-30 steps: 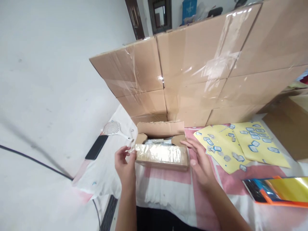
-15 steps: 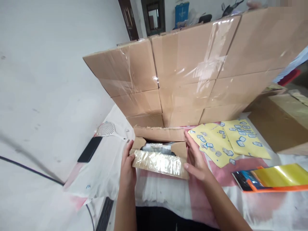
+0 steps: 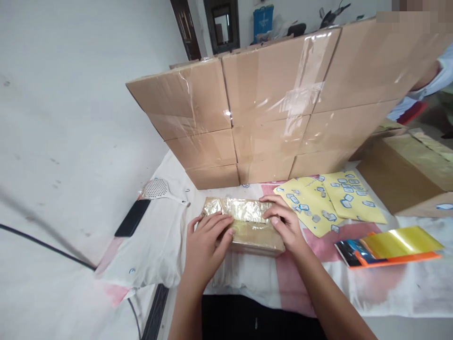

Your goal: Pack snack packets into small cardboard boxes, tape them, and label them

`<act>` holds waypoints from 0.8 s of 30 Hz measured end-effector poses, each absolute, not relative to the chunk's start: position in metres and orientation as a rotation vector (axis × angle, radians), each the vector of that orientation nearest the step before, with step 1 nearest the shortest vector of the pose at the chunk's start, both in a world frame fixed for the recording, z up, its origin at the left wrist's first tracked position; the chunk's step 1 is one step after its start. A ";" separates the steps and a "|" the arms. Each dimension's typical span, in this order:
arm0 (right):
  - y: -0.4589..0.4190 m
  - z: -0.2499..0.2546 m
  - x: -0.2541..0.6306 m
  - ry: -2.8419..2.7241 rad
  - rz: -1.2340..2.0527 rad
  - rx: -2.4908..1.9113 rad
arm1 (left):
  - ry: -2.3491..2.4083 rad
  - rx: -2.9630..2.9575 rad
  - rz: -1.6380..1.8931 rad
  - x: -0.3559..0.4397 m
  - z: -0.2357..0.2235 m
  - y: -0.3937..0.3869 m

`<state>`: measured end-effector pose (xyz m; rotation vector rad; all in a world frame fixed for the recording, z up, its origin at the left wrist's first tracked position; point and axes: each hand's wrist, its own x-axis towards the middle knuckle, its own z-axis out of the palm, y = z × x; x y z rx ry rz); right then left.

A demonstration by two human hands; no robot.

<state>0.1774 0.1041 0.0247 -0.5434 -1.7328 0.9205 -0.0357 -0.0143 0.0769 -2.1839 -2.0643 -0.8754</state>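
A small brown cardboard box (image 3: pixel 256 238) sits on the cloth in front of me, its top flaps folded down under shiny clear tape. My left hand (image 3: pixel 210 236) wraps over the box's left end, fingers laid across the top and the thumb near the front edge. At the right end, my right hand (image 3: pixel 283 219) grips the corner with its fingers bent over the taped top. The contents are hidden beneath the flaps.
Behind the box stands a tall taped cardboard panel (image 3: pixel 269 99). Yellow sheets with stickers (image 3: pixel 318 203), an orange-edged packet (image 3: pixel 385 248) and an open carton (image 3: pixel 417 177) lie rightward. Leftward are a white skimmer (image 3: pixel 157 189) and a black phone-like slab (image 3: pixel 132 218). A person's sleeve (image 3: pixel 442 75) shows at right.
The box's flaps, raised before with packaged contents showing, are now folded down. Both hands have moved from the box's sides onto its top.
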 end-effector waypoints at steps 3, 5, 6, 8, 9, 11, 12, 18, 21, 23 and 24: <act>0.106 0.027 0.180 -1.762 0.926 -0.560 | -2.065 -2.192 -0.796 -0.030 0.077 -0.014; 0.108 0.028 0.182 -1.816 0.897 -0.594 | -2.058 -2.173 -0.750 -0.023 0.074 -0.015; 0.108 0.029 0.182 -1.849 0.874 -0.620 | -2.058 -2.159 -0.731 -0.019 0.073 -0.016; 0.106 0.030 0.184 -1.889 0.827 -0.687 | -2.052 -2.142 -0.701 -0.013 0.070 -0.018; 0.102 0.030 0.184 -1.887 0.811 -0.722 | -2.041 -2.138 -0.696 -0.011 0.068 -0.018; 0.087 0.030 0.188 -1.832 0.775 -0.774 | -2.007 -2.123 -0.708 -0.009 0.065 -0.019; 0.077 0.029 0.193 -1.775 0.744 -0.793 | -1.985 -2.104 -0.730 -0.010 0.063 -0.020; 0.027 0.009 0.274 -0.877 0.205 -1.018 | -1.802 -2.082 -0.986 -0.020 0.046 -0.024; 0.033 -0.005 0.325 -0.556 0.228 -0.993 | -1.812 -2.092 -1.050 -0.022 0.044 -0.025; 0.044 -0.012 0.345 -0.524 0.375 -1.008 | -1.839 -2.098 -1.060 -0.022 0.045 -0.025; 0.049 -0.015 0.350 -0.525 0.436 -1.026 | -1.850 -2.104 -1.063 -0.021 0.046 -0.024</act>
